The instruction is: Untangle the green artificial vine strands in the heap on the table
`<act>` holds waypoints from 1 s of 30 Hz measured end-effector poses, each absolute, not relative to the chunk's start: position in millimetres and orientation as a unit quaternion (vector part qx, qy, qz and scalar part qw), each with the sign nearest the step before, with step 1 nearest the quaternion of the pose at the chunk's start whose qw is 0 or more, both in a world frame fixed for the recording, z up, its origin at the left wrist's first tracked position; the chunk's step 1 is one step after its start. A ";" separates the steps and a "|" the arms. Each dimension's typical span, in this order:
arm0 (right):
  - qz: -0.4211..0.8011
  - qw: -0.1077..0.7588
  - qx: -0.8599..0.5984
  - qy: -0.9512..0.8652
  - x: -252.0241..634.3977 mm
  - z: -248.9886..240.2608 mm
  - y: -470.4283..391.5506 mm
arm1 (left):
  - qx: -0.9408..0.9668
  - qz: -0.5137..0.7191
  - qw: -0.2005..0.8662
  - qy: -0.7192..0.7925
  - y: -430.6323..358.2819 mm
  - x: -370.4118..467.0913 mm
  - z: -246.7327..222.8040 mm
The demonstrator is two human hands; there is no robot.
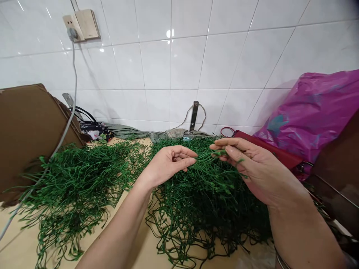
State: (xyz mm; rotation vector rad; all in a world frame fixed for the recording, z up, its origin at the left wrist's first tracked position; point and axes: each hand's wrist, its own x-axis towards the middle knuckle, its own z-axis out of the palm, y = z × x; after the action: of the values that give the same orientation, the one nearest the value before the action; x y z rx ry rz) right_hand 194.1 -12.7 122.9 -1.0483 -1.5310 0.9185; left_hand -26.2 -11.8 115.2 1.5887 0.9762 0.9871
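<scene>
Over a large heap of green plastic plant stems (207, 209), both my hands are raised close together. Thumb and forefinger of my left hand (171, 162) pinch the end of a thin green stem (206, 154). That stem runs across to my right hand (252, 162), which grips it between thumb and fingers, with small green tips poking out by the palm. A second pile of green stems (75, 183) lies on the table to the left.
At the left stands a brown cardboard box (30, 127), with a white cable (67, 123) hanging from a wall socket (74, 30). A purple plastic bag (316, 108) and a red bag (269, 149) sit at the right. A black bracket (194, 116) is on the tiled wall (185, 63).
</scene>
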 end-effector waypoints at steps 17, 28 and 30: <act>0.085 0.332 -0.464 -0.817 179.0 126.5 -41.6 | 0.710 0.399 0.386 0.433 -31.3 -15.1 119.3; 0.158 0.361 -0.483 -0.782 188.2 133.4 -37.3 | 0.730 0.378 0.366 0.436 -25.5 -11.1 111.1; 0.172 0.350 -0.482 -0.785 189.2 132.4 -36.5 | 0.733 0.389 0.358 0.429 -25.0 -11.0 111.0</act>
State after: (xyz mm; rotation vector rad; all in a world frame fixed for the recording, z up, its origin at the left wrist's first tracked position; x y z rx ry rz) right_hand 189.2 -36.5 132.4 -1.2476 -2.0336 0.4466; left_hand -11.0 -25.0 111.0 1.8901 1.1056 1.0030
